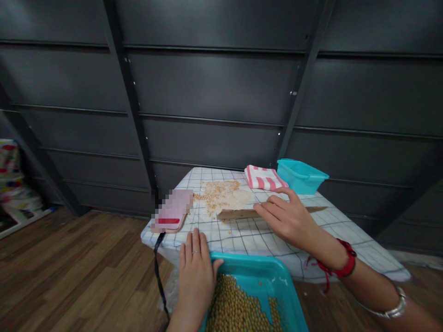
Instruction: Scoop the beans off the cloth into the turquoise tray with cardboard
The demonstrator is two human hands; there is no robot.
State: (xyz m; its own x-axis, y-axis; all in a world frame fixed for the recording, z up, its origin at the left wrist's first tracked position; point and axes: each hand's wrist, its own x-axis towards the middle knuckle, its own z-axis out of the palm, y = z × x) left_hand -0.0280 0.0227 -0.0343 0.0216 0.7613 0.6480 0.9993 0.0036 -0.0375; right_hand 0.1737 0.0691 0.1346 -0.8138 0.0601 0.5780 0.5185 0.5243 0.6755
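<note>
My right hand [289,216] grips a long, thin brown strip [238,214], possibly cardboard, standing on edge on the checked tablecloth [242,237]. Beyond the strip, small yellow beans or bean pieces [219,191] are spread over the cloth, with a pale, thin patch [242,198] beside them. Fingers stretched out and close together, my left hand [196,272] lies against the left corner of a turquoise tray [247,259], its thumb at the rim. Inside the tray is a pile of round yellow-brown beans [238,306], apparently soybeans.
A folded pink-and-white striped cloth [265,177] and a smaller turquoise basin [301,177] stand at the back right. On the table's left lies a pink phone-like object [175,210], partly blurred, with a black cord [157,267] hanging down. A dark panelled wall [214,87] rises behind.
</note>
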